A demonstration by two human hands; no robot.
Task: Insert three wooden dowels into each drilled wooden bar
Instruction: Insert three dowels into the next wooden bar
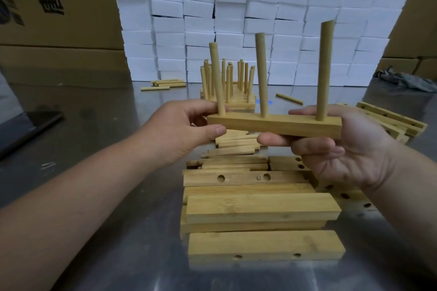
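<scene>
A: Above the bench (106, 113), centre frame: bar (274, 125), three dowels (261, 73) in, the 9 o'clock dowel (217, 78) leaning. Advice?
B: I'd press it square, bar held level.
A: Fingers?
B: Both grasping: left hand (184, 130) pinches the 9 o'clock end, right hand (343, 156) curls round the 3 o'clock end.

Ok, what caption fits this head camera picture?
A wooden bar fitted with three dowels, held by the left hand and right hand.

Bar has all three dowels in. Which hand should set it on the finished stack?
Right, likely. The right hand wraps the bar from below and behind; the left hand only pinches its end. The finished stack stands straight ahead, reachable by either.
</scene>
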